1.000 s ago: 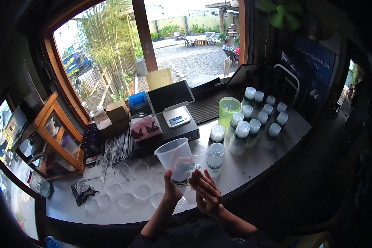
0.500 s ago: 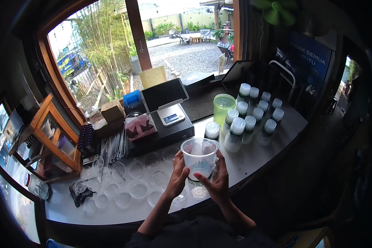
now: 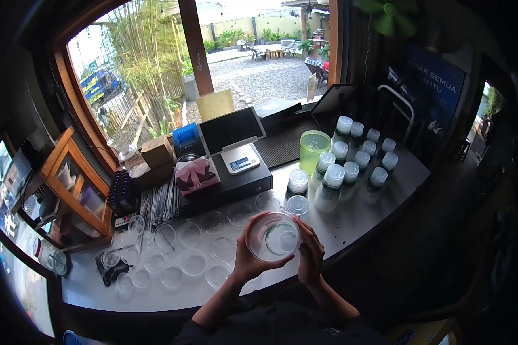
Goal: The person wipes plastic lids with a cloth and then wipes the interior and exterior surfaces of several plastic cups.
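A clear plastic cup (image 3: pixel 274 237) is tilted so its open mouth faces me, and a dark green printed band shows through it. My left hand (image 3: pixel 249 260) is wrapped round the cup's left side and underside, its thumb along the lower rim. On the right side, my right hand (image 3: pixel 311 257) is closed against the cup, its fingers partly hidden. Just beyond the cup lies a clear round lid (image 3: pixel 297 205). Many flat clear lids (image 3: pixel 193 262) are spread over the counter to the left.
Stacks of lidded cups (image 3: pixel 332 177) stand on the right of the counter (image 3: pixel 351 227), beside a green tub (image 3: pixel 315 150). Behind are a tablet (image 3: pixel 232 130), a pink tissue box (image 3: pixel 196 174) and wrapped straws (image 3: pixel 159 205). A wooden cabinet (image 3: pixel 77 185) stands left.
The cup has been tipped so its mouth turns toward me, and lowered slightly. My right hand has shifted round its side. White tissue seen at the cup earlier no longer shows.
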`<state>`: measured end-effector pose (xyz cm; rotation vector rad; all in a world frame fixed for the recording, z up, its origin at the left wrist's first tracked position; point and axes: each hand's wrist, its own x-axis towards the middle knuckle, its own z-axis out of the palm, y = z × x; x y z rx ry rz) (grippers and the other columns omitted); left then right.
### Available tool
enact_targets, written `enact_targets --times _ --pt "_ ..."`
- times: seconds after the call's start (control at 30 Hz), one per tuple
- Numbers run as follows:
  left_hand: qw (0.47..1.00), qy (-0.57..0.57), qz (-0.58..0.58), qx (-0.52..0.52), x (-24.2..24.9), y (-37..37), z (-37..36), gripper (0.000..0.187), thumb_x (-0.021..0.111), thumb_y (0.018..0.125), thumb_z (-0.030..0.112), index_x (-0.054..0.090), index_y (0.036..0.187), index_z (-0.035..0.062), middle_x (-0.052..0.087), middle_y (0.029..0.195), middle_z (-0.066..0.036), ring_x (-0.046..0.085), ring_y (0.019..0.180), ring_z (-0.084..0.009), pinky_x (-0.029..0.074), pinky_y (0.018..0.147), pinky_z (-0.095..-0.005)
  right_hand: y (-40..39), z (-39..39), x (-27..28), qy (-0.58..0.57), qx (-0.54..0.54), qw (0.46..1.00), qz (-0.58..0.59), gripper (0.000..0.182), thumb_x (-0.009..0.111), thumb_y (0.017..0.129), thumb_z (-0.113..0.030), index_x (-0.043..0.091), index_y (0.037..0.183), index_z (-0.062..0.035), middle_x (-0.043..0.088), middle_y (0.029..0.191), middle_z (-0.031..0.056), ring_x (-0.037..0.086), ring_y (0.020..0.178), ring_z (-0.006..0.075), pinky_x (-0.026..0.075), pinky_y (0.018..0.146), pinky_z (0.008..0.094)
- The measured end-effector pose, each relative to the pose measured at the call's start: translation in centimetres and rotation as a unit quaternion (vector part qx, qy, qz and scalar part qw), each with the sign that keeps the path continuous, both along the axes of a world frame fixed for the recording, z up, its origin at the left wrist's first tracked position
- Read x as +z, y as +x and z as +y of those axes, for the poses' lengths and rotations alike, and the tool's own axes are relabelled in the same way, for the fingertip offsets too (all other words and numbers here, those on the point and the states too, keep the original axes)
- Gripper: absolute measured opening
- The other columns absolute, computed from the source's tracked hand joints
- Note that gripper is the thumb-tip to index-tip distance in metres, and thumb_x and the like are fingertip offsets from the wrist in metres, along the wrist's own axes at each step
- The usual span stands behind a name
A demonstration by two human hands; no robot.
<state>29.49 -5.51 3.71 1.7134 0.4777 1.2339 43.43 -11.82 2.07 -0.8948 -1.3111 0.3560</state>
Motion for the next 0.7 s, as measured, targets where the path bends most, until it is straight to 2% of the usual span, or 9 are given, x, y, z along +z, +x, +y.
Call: enact_targets --times 0.07,0.17,0.3,0.37,0.4,0.5,0.63,0.67,0.7 --pt "0.998 0.03 0.042 -0.025 1.1 -0.3 -0.1 0.085 0.089 0.05 0.019 0.049 0.122 0.001 0.05 0.124 -0.014 0.05 0.118 -0.0243 0.042 0.099 -0.0389 0.6 0.2 0.4 -0.01 0.057 0.996 0.063 0.048 0.038 0.081 0.002 0.053 0.126 0.0049 0.054 0.129 0.0187 0.044 0.129 0.032 0.031 0.109 0.0397" --pt "0.983 0.171 0.067 0.024 2.5 -0.1 0.9 0.084 0.089 0.048 0.02 0.051 0.121 0.0034 0.047 0.123 -0.014 0.047 0.118 -0.0257 0.04 0.1 -0.0393 0.6 -0.1 0.8 -0.025 0.13 0.976 0.175 0.046 0.04 0.08 0.001 0.055 0.124 0.0054 0.055 0.128 0.0189 0.044 0.129 0.031 0.03 0.109 0.0395" --pt "0.994 0.094 0.006 0.054 1.7 0.4 0.7 0.087 0.09 0.047 0.021 0.048 0.121 0.0041 0.045 0.121 -0.012 0.047 0.116 -0.0256 0.04 0.099 -0.0374 -0.8 -1.3 1.0 -0.011 0.016 0.997 0.072 0.047 0.041 0.089 -0.006 0.041 0.135 0.0046 0.052 0.13 0.0234 0.044 0.129 0.0322 0.027 0.11 0.0422" --pt "0.992 0.023 -0.095 0.078 0.6 1.3 1.4 0.09 0.091 0.048 0.021 0.044 0.122 0.0023 0.045 0.12 -0.012 0.051 0.111 -0.023 0.043 0.094 -0.0344 -2.5 -1.9 0.7 0.024 -0.022 0.997 0.067 0.051 0.041 0.095 -0.012 0.029 0.142 0.0038 0.05 0.131 0.026 0.044 0.128 0.0331 0.024 0.111 0.0441" --pt "0.994 0.058 -0.054 0.076 0.9 1.0 1.7 0.089 0.09 0.047 0.022 0.045 0.122 0.0023 0.046 0.12 -0.012 0.05 0.112 -0.0235 0.043 0.095 -0.0351 -2.6 -1.8 0.3 0.023 -0.043 0.999 0.02 0.059 0.038 0.098 -0.02 0.012 0.146 0.0022 0.05 0.131 0.0277 0.044 0.128 0.0341 0.021 0.111 0.0463" --pt "0.992 0.118 0.035 0.004 1.9 0.0 2.1 0.089 0.09 0.046 0.021 0.046 0.122 0.0028 0.046 0.119 -0.012 0.048 0.115 -0.0254 0.04 0.099 -0.037 -2.7 -1.4 2.0 -0.016 -0.081 0.994 0.073 0.062 0.038 0.098 -0.02 0.007 0.146 0.0029 0.05 0.13 0.0274 0.045 0.127 0.0335 0.019 0.112 0.0464" --pt "0.984 0.136 0.069 -0.087 2.3 -0.5 2.7 0.092 0.089 0.045 0.022 0.047 0.125 0.0043 0.048 0.118 -0.011 0.045 0.118 -0.0274 0.036 0.103 -0.0392 0.9 -0.4 4.5 -0.101 0.092 0.984 0.119 0.058 0.038 0.098 -0.031 0.025 0.143 0.0032 0.048 0.134 0.0205 0.049 0.122 0.0252 0.03 0.107 0.0384" --pt "0.983 0.136 0.077 -0.094 2.5 -0.7 2.9 0.094 0.089 0.044 0.021 0.048 0.126 0.0054 0.044 0.121 -0.013 0.042 0.121 -0.029 0.036 0.103 -0.0408 1.5 0.6 4.0 -0.068 0.084 0.99 0.095 0.053 0.033 0.099 -0.034 0.036 0.141 -0.0017 0.055 0.129 0.0186 0.056 0.116 0.0273 0.039 0.1 0.0358" --pt "0.981 0.153 0.085 -0.088 3.0 -1.1 3.2 0.096 0.089 0.043 0.021 0.046 0.128 0.0058 0.042 0.122 -0.014 0.04 0.122 -0.0295 0.036 0.103 -0.0412 1.8 0.6 4.4 -0.075 0.099 0.991 0.053 0.053 0.033 0.099 -0.034 0.036 0.14 -0.001 0.054 0.129 0.0186 0.056 0.116 0.0271 0.039 0.1 0.0359"
